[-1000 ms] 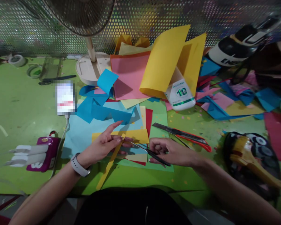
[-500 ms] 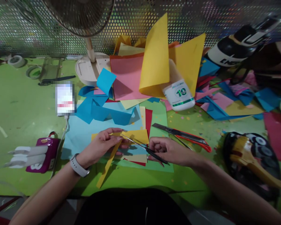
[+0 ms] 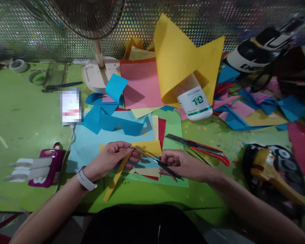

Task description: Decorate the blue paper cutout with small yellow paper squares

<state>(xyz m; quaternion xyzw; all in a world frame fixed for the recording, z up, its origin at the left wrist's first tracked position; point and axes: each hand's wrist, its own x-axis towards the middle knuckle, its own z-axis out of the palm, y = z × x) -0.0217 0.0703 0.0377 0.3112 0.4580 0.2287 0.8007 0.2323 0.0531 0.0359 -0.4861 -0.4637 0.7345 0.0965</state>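
My left hand (image 3: 117,154) pinches a narrow yellow paper strip (image 3: 117,179), whose lower end hangs toward the table's front edge. My right hand (image 3: 176,162) is closed on a slim black-handled metal tool (image 3: 165,166); its exact kind is unclear. The thin silver tip meets the strip at my left fingertips. Beneath both hands lies a wider yellow paper piece (image 3: 152,147), over a light blue sheet (image 3: 91,149) and a green sheet (image 3: 174,135). An orange utility knife (image 3: 200,149) rests just beyond my right hand.
Blue paper scraps (image 3: 122,123) lie ahead, near a fan base (image 3: 91,73). A white bottle (image 3: 195,101) leans against curled yellow paper (image 3: 175,57). A phone (image 3: 71,106) and purple power bank (image 3: 47,169) sit left. A yellow-handled tool (image 3: 274,179) lies right.
The hanging strip end has shifted slightly left and up. The tool stays at my left fingertips. The large yellow sheet behind has bent over to the left at its top.
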